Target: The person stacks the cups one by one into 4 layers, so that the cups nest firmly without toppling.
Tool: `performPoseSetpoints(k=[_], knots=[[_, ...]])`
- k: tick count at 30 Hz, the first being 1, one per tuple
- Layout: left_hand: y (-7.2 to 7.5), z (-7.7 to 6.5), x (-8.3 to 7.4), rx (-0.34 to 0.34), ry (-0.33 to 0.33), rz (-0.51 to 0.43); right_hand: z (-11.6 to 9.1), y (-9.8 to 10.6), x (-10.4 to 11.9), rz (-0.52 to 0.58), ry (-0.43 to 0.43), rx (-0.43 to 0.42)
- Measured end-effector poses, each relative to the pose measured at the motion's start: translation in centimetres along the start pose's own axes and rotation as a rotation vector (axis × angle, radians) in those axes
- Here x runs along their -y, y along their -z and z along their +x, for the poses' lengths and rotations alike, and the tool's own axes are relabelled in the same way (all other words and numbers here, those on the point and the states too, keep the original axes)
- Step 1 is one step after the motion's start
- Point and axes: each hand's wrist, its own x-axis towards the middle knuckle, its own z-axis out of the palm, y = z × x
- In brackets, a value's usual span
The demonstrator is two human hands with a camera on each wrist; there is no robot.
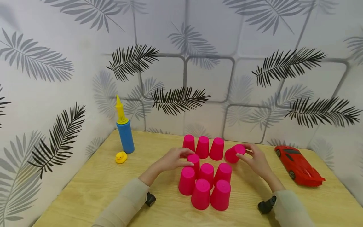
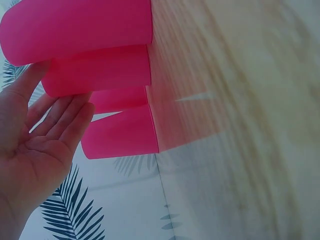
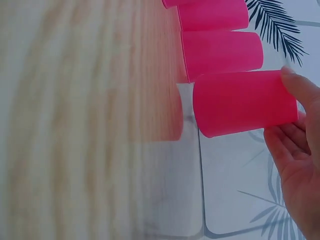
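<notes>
My right hand (image 1: 257, 161) pinches a pink cup (image 1: 234, 154) near its closed end, between thumb and fingers. This upside-down cup leans over at the right end of the back row; in the right wrist view its rim (image 3: 200, 107) is clear of the tabletop. My left hand (image 1: 172, 160) has thumb and fingers around another upside-down pink cup (image 1: 194, 161), which stands at the left of the middle group. Three more pink cups, among them one at the centre (image 1: 202, 147), stand behind. Several others, such as a front cup (image 1: 202, 195), stand closely grouped nearer me.
On the left of the wooden table (image 1: 93, 192) are a blue and yellow hand pump (image 1: 125, 135) and a small yellow duck (image 1: 121, 157). A red toy car (image 1: 297, 165) sits at the right. A leaf-patterned wall (image 1: 210, 78) rises behind the table.
</notes>
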Motion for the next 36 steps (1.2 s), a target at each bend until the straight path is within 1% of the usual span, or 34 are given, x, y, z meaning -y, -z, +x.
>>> performPoseSetpoints(k=[4, 9, 15, 20, 25, 28, 30, 32, 36], knots=[[0.1, 0.2, -0.1, 0.012, -0.005, -0.001, 0.4, -0.3, -0.4, -0.01, 0.001, 0.024], [0.3, 0.0, 0.3, 0.018, 0.022, -0.022, 1.4, -1.0, -0.6, -0.018, -0.012, 0.047], [0.5, -0.1, 0.4, 0.023, 0.04, -0.054, 2.2, -1.6, -0.9, -0.011, -0.077, 0.109], [0.4, -0.2, 0.4, 0.041, 0.044, -0.058, 2.3, -1.8, -0.8, -0.019, -0.101, 0.126], [0.4, 0.0, 0.2, 0.032, 0.029, -0.052, 2.0, -1.6, -0.8, -0.018, -0.101, 0.134], [0.3, 0.2, 0.1, 0.029, 0.014, -0.062, 1.5, -0.8, -0.6, -0.02, -0.119, 0.12], [0.2, 0.3, 0.1, 0.031, 0.011, -0.07, 1.0, -0.2, -0.2, -0.033, -0.113, 0.082], [0.2, 0.4, 0.1, 0.034, 0.023, -0.073, 0.4, 0.5, 0.2, -0.06, -0.077, 0.036], [0.1, 0.3, 0.2, 0.033, 0.056, -0.076, -1.1, 1.7, 1.2, -0.087, 0.043, -0.033]])
